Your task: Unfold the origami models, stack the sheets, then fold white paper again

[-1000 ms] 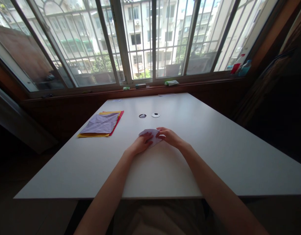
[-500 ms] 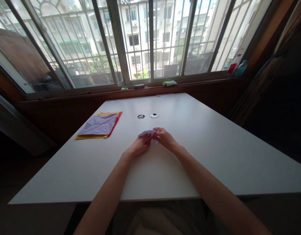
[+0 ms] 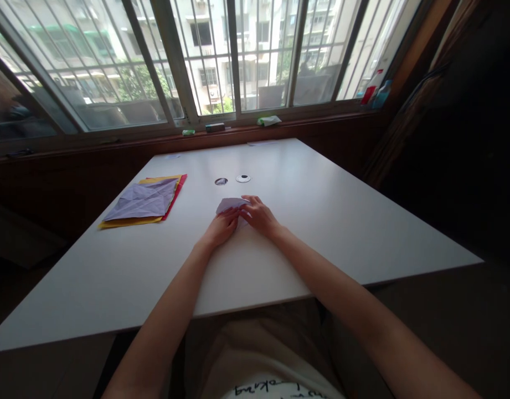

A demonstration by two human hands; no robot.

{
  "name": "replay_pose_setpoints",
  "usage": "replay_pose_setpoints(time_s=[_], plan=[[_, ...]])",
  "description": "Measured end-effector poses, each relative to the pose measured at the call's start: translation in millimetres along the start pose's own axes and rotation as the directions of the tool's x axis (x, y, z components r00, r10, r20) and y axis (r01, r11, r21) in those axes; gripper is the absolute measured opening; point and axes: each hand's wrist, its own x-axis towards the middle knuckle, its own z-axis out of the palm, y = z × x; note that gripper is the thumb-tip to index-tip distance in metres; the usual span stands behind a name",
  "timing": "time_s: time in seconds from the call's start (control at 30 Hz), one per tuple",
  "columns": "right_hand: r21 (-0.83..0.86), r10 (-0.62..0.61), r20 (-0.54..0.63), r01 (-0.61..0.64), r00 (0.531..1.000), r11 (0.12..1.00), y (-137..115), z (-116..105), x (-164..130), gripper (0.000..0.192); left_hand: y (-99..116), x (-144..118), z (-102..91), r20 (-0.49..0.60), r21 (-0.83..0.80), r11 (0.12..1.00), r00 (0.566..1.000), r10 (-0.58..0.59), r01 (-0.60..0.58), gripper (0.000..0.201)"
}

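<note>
White desk (image 3: 321,221) under barred windows; we press both hands, left hand (image 3: 221,228) and right hand (image 3: 258,214), on the folded paper (image 3: 228,205) mid-desk; fingers flat together on its near edge.

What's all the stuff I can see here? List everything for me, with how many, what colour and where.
folded paper: one, pale lilac, mid-table under both hands.
paper stack: one pile, creased lilac sheet on top of yellow and red sheets, left part of the table.
table: one, white, under the window.
cable hole: one, dark, beyond the hands.
round cap: one, white, beside the hole.
windowsill items: a few small things, green, dark and pale, too small to identify.
bottles: two, one with red, one blue, right end of the sill.
window: barred, buildings outside.
left hand: on the paper's near left edge.
right hand: on its right side.
</note>
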Motion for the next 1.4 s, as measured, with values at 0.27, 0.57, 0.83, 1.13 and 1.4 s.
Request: replay_pose_setpoints(time_s=[0.27, 0.57, 0.83, 1.13, 1.4], plan=[[-0.066, 0.019, -0.009, -0.02, 1.0, 0.998, 2.9, 6.4, 3.4, 0.02, 1.1, 4.1, 9.1, -0.15, 0.061, 0.997, 0.988, -0.033, 0.043, 0.033], [-0.065, 0.058, -0.034, -0.06, 0.998, 0.996, 0.2, 27.6, 26.1, 0.024, -16.7, 13.3, 1.1, -0.127, 0.118, 0.984, 0.984, -0.122, 0.137, 0.033], [-0.092, 0.085, -0.112, -0.095, 0.99, 0.991, -14.0, 41.0, 31.3, 0.034, -28.3, -3.7, -9.2, -0.139, 0.138, 0.967, 0.971, -0.195, 0.214, 0.03], [-0.113, 0.096, -0.101, -0.108, 0.99, 0.988, -22.0, 43.6, 33.5, 0.036, -33.0, -10.6, -13.6, -0.156, 0.149, 0.964, 0.968, -0.196, 0.219, 0.031], [-0.144, 0.08, -0.116, -0.097, 0.99, 0.985, -23.3, 48.1, 34.4, 0.033, -35.1, -11.6, -15.8, -0.113, 0.15, 0.964, 0.973, -0.203, 0.219, 0.03]])
